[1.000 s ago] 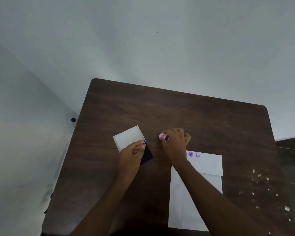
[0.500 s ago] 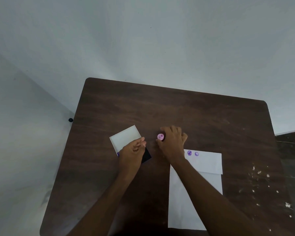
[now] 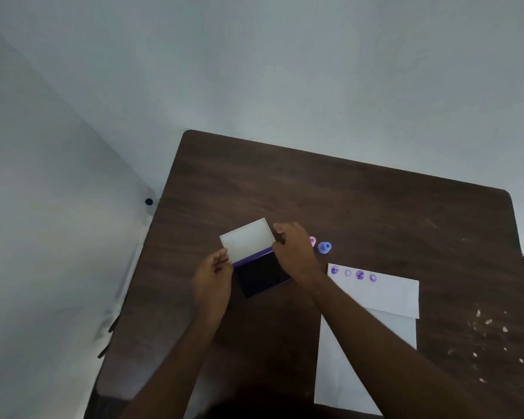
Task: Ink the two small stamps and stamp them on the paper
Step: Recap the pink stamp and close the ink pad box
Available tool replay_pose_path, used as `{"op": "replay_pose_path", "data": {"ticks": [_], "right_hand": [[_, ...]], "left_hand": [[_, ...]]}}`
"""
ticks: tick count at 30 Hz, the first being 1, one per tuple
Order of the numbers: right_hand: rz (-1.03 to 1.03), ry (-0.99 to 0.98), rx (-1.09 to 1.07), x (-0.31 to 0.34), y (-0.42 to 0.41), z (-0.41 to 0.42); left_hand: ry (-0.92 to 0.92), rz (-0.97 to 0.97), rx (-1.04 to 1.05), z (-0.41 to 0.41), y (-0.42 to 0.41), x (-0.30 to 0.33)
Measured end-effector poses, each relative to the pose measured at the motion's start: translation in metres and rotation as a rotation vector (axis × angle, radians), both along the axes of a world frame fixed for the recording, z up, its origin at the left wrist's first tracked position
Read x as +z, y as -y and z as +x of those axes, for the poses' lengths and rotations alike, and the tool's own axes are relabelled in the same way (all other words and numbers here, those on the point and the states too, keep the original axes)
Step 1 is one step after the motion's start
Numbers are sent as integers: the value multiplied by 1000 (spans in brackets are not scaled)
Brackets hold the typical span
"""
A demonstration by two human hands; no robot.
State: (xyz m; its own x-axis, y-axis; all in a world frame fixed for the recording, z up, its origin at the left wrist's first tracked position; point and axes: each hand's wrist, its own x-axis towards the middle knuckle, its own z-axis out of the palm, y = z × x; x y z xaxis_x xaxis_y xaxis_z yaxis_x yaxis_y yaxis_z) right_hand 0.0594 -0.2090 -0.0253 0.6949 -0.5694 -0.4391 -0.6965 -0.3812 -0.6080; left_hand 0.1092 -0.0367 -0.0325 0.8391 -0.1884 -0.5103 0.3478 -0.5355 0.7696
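The ink pad lies open on the dark wooden table, its white lid raised behind the dark purple pad. My left hand pinches the lid's lower left corner. My right hand grips the lid's right edge. A pink stamp stands just right of my right hand, partly hidden by it. Beside it stands a blue stamp; neither stamp is held. The white paper lies at the right, with several purple prints along its top edge.
The table sits in a corner between pale walls. White specks dot the wood at the right. A small black knob shows on the wall left of the table. My right forearm crosses the paper's lower left part.
My right hand has let go of the pink stamp and moved left onto the ink pad lid. Both stamps now stand on the table. More prints show on the paper.
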Motion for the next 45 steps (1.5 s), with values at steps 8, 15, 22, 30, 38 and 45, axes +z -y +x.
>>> {"op": "replay_pose_path", "data": {"ticks": [8,15,22,30,38,45], "right_hand": [[50,-87,14,-9,5,15],[78,74,-133,-10,10,5],[173,153,-282,-1,13,-8],[164,118,-313,2,12,-34],[113,17,-236,-17,4,-44],[122,-14,-215,-25,1,-42]], "left_hand": [[-82,-79,49,3,-1,-5],[-107,-125,132,7,0,2],[-110,-249,235,-1,-10,9],[-163,-287,225,-20,-24,4],[-170,-155,162,-27,-22,-7],[-114,-64,47,-25,-22,-19]]}}
